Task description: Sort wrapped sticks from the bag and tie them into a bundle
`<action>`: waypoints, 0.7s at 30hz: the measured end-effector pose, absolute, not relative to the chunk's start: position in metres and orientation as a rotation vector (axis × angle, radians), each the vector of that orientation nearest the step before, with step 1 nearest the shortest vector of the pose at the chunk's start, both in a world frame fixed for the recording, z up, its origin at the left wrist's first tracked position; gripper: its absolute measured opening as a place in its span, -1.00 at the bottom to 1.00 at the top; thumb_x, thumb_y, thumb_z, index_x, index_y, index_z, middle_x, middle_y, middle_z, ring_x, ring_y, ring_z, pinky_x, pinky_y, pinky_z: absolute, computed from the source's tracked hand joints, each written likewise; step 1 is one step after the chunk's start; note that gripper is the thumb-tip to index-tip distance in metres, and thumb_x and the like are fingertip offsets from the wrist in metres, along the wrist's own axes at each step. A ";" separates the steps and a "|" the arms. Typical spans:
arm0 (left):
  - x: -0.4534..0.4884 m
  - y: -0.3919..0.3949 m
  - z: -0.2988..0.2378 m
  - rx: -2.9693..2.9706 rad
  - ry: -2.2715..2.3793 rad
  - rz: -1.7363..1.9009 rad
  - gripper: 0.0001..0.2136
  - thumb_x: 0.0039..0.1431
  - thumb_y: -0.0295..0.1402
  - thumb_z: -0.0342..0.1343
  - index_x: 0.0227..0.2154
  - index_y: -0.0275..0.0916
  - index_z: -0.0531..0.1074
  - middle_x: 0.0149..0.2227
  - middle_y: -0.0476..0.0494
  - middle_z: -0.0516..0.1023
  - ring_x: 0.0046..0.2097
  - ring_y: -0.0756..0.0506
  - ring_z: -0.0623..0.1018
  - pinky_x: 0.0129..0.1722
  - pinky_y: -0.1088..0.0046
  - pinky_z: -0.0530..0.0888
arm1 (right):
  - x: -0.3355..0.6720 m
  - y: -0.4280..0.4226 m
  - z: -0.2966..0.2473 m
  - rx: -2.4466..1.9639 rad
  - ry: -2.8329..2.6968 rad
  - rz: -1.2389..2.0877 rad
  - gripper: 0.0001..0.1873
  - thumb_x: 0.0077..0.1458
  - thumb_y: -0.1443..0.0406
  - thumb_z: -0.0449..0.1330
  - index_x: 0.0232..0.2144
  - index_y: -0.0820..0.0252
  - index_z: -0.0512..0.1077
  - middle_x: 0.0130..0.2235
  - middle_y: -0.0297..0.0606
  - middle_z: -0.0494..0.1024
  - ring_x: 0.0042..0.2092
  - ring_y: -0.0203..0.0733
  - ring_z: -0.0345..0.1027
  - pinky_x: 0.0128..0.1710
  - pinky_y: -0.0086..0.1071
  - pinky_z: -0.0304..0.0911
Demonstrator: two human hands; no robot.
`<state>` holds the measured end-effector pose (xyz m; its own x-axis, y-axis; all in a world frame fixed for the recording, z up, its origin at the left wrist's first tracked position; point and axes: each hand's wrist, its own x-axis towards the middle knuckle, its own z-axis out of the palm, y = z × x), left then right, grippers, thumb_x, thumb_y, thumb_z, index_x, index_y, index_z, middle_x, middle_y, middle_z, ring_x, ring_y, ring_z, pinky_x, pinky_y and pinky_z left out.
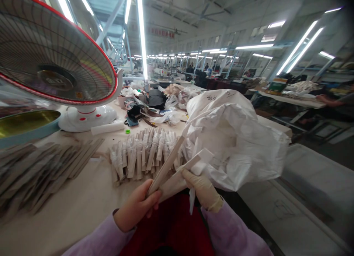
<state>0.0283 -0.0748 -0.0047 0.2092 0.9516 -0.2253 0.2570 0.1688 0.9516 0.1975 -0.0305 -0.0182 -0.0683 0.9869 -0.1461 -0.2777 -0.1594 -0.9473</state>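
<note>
My bare left hand (138, 205) is closed, thumb on top, around the lower end of a flat beige strip (167, 164) that slants up to the right. My right hand (204, 190), in a pale glove, pinches a second, wider whitish strip (173, 183); its lower end reaches my left fingers. A white sheet-like piece (205, 156) sticks out beyond the right fingers. Behind both hands lies a row of bundled beige strips (143, 153), wrapped in clear film. A large white plastic sack (232, 138) stands open-mouthed close by my right hand.
Loose strips (41, 171) lie in a pile on the table (80, 208) at left. A red-rimmed fan (55, 72) and a gold-lined tray (27, 123) stand behind them. Mixed bags and dark items (156, 99) clutter the back. A pale bin (309, 200) is at right; another person's arm (330, 100) shows beyond.
</note>
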 end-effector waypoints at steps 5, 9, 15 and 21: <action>0.027 -0.078 -0.002 1.237 1.325 0.890 -0.61 -0.06 0.05 0.05 -0.47 -0.20 0.17 -0.75 0.21 0.16 -0.76 0.15 0.08 -0.79 0.63 0.00 | 0.196 -0.035 -0.011 -0.960 -1.095 1.691 -0.63 -0.21 0.08 0.31 -0.35 0.19 0.53 -0.56 -0.37 0.40 -0.55 -0.41 0.14 -0.55 -0.49 0.17; 0.027 -0.081 -0.005 1.258 1.350 0.857 -0.62 -0.07 0.02 0.09 -0.49 -0.21 0.19 -0.74 0.18 0.17 -0.73 0.14 0.11 -0.77 0.62 0.02 | 0.199 -0.029 -0.003 -0.874 -0.688 1.553 -0.63 -0.21 0.08 0.31 -0.38 0.23 0.50 -0.68 -0.52 0.17 -0.65 -0.51 -0.07 -0.69 -0.59 -0.03; 0.036 -0.078 -0.005 1.271 1.362 0.982 -0.64 -0.07 0.00 0.09 -0.48 -0.22 0.23 -0.72 0.16 0.18 -0.70 0.12 0.15 -0.74 0.61 0.08 | 0.180 -0.047 -0.010 -0.848 -0.674 1.769 -0.65 -0.23 0.10 0.33 -0.47 0.26 0.44 -0.63 -0.45 0.25 -0.60 -0.47 0.04 -0.64 -0.55 0.01; 0.034 -0.091 -0.009 1.249 1.385 0.953 -0.67 -0.05 -0.03 0.08 -0.53 -0.20 0.19 -0.74 0.17 0.20 -0.73 0.12 0.14 -0.76 0.60 0.04 | 0.184 -0.035 -0.012 -0.806 -0.605 1.620 -0.68 -0.17 0.10 0.30 -0.59 0.24 0.36 -0.70 -0.57 -0.06 -0.65 -0.50 -0.28 -0.69 -0.53 -0.23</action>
